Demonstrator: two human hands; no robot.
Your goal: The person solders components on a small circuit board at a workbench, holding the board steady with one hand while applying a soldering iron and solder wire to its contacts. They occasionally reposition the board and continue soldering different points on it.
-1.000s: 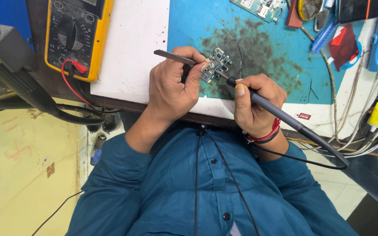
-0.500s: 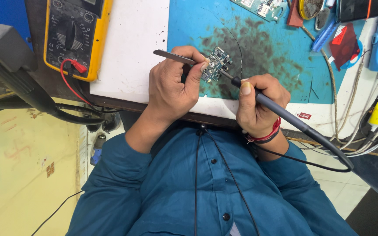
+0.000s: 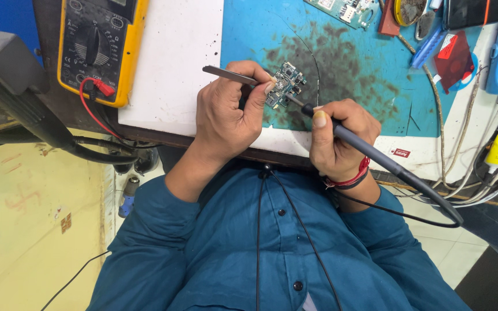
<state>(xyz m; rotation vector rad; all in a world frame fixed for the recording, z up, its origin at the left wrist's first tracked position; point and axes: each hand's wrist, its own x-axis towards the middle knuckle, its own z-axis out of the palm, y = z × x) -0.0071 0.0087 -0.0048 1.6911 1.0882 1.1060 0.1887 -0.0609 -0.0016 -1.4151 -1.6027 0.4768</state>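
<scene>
Green and small, the circuit board [image 3: 285,83] lies on the blue mat [image 3: 364,75], on a dark sooty patch near the mat's front edge. The left hand [image 3: 226,115] has its grip closed on thin metal tweezers [image 3: 231,74], and their tip end meets the board where the thumb and finger press. The right hand [image 3: 338,138] has its grip closed around a soldering iron [image 3: 376,155], held like a pen, and the iron's point touches the board's near edge.

It looks like the soldering step: one little part is held down while the hot tip works on it. The next move calls for very steady hands and a gentle touch, so the part does not slip.

Both wrists rest at the front edge of the white surface [image 3: 174,69], bent in toward each other. A yellow multimeter [image 3: 99,46] with a red plug sits well off to the side, and another circuit board [image 3: 347,10] lies at the far edge
</scene>
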